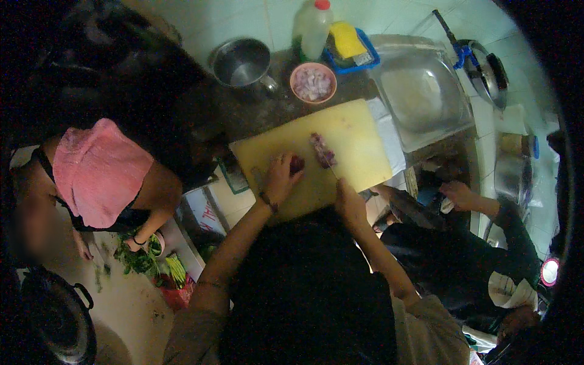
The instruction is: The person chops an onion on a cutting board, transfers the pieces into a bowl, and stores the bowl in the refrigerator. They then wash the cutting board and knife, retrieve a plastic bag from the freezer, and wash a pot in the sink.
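A pale yellow cutting board [359, 128] lies in front of me on the dark counter. My left hand [280, 182] is closed over a piece of red onion [297, 163] and presses it on the board. In my right hand [350, 201] is a knife [332, 172], its thin blade pointing away from me. The blade's tip is by a small row of chopped red onion [322, 151]. The knife's handle is hidden in my fist. Beyond the board stands a pink bowl [294, 85] of chopped onion.
A metal pot [241, 63], a bottle with a red cap [316, 30] and a blue tray [365, 62] with a yellow sponge stand behind. The steel sink [463, 115] is right. One person [140, 234] handles greens at left; another person [426, 240] is close at right.
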A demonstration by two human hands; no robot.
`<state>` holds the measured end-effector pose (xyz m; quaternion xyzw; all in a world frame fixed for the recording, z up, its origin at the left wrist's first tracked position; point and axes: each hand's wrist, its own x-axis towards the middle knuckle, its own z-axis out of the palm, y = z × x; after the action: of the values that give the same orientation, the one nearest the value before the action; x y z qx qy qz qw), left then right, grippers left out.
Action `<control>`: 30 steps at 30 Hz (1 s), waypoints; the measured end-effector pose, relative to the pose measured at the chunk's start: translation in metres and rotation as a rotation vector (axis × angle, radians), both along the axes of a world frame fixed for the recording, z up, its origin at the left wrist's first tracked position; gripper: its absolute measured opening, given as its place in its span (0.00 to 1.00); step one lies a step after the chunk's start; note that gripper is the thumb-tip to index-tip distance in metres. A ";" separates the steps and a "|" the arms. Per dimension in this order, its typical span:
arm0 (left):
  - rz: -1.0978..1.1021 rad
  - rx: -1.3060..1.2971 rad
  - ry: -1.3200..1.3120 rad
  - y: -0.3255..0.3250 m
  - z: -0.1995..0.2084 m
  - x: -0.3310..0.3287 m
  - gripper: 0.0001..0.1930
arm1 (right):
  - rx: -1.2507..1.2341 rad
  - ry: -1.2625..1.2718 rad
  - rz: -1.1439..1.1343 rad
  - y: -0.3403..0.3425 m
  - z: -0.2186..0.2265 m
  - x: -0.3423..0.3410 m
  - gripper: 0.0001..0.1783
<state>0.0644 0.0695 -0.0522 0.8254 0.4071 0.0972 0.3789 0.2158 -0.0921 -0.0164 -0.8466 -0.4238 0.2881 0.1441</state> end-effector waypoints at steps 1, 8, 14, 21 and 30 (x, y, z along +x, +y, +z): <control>0.001 -0.044 0.038 -0.001 0.003 0.003 0.31 | 0.046 0.000 -0.006 -0.001 0.002 0.000 0.11; -0.074 0.227 -0.141 0.017 0.047 0.004 0.38 | -0.113 0.121 0.062 0.000 0.037 0.012 0.12; -0.807 0.408 0.087 0.076 0.047 0.024 0.36 | -0.141 0.099 0.217 0.007 0.042 0.024 0.13; -1.042 0.277 0.165 0.095 0.015 0.048 0.27 | -0.092 0.115 0.225 0.001 0.021 0.022 0.10; -1.027 0.295 0.044 0.099 0.012 0.045 0.26 | -0.198 0.122 0.162 0.003 0.026 0.007 0.10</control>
<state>0.1091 0.1680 -0.0406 0.9647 -0.0591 -0.0619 0.2489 0.2230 -0.0890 0.0091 -0.8004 -0.4509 0.3901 0.0618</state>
